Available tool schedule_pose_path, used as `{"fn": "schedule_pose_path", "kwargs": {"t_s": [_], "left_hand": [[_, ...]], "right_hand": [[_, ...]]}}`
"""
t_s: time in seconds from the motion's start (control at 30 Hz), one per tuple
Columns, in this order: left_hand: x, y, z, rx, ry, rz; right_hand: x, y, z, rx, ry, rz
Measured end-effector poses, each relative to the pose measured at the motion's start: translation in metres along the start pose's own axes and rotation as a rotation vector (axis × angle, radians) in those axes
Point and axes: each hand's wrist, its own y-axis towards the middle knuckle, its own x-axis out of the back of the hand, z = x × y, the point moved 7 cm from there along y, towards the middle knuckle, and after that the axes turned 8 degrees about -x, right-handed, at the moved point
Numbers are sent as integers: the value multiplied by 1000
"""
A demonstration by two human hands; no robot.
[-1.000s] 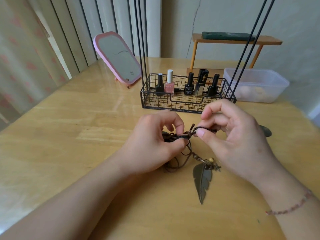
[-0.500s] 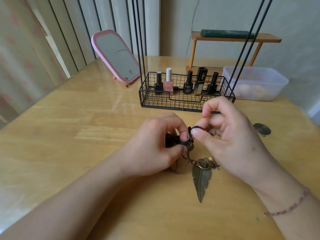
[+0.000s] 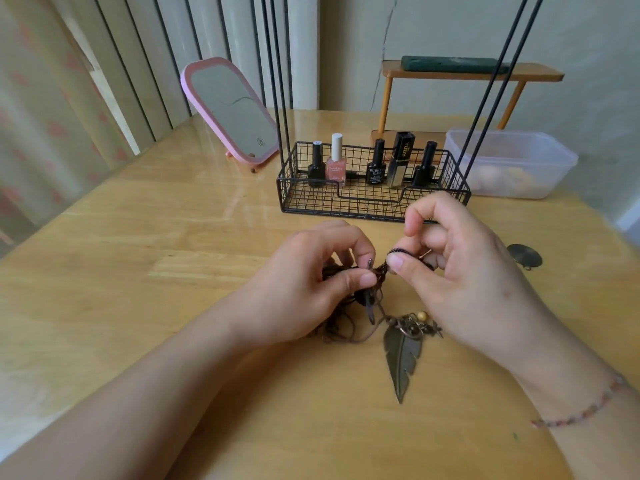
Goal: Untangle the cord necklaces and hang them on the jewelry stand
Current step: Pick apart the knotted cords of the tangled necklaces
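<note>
Head cam: both hands pinch tangled brown cord necklaces (image 3: 370,289), w/ feather-shaped metal pendant (image 3: 401,358).

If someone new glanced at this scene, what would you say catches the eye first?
Two hands at the table's centre: the left hand and right hand both pinch a tangle of brown cord necklaces. A bronze feather pendant lies just in front of them. Behind stands a black wire basket holding nail polish bottles.

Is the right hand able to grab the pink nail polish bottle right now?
Probably not yet. The right hand is busy pinching the dark cord, and the pink nail polish bottle stands behind the wire basket's front wall. Nothing else blocks it, so letting go and reaching over should work.
</note>
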Motion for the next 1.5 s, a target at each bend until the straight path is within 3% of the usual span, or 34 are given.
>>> {"fn": "schedule_pose_path", "kwargs": {"t_s": [0.3,0.57,0.77,0.93,1.13,1.2,1.5], "left_hand": [[2,0,-9,-100,75,-39],[6,1,-15,-189,136,-68],[3,0,-8,-104,-63,-43],[-2,0,-6,-88,-117,-4],[-13,-2,3,83,-577,55],[-13,-2,3,100,-626,46],[-6,-4,-3,80,-326,106]], "right_hand": [[-4,-3,7,105,-211,96],[-2,-1,4,114,-226,216],[-1,0,0,106,-141,268],[-9,-1,1,141,-214,317],[-16,-3,0,178,-272,329],[-16,-3,1,176,-272,307],[-6,-4,6,231,-312,154]]}}
